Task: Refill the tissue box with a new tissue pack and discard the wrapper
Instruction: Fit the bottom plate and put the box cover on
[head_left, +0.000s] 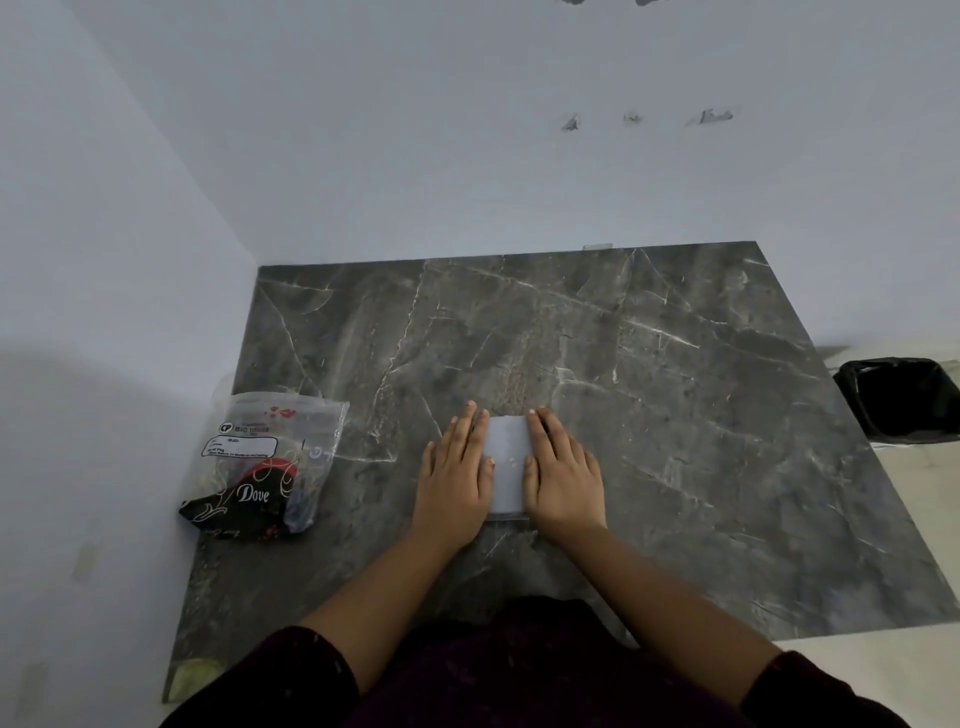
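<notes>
Both hands lie flat on a pale grey tissue box (506, 465) that sits near the middle of the dark marbled surface (675, 415), a little toward its near edge. The left hand (457, 478) covers the box's left side and the right hand (561, 478) its right, fingers stretched out and pressing down rather than curled around anything; neither hand grips the box. Only a strip of the box top shows between them, so whether it is open or shut cannot be told.

A clear plastic wrapper (270, 457), printed with labels and with a dark "Dove" packet inside, lies by the left edge of the surface, well apart from the box. A bin lined with a black bag (904, 397) stands on the floor past the right edge.

The risks from here look modest. The polished stone seems slick, so pressing unevenly could make the light box skid away instead of staying put. The wrapper sits close to the left edge and the wall; a careless sweep of the arm could knock it off. The bin is on the opposite side, so a tossed wrapper may fall short.

The surface fills a corner between two plain pale walls (467, 130), the far one marked with a few scuffed patches. Light is dim and bluish.
</notes>
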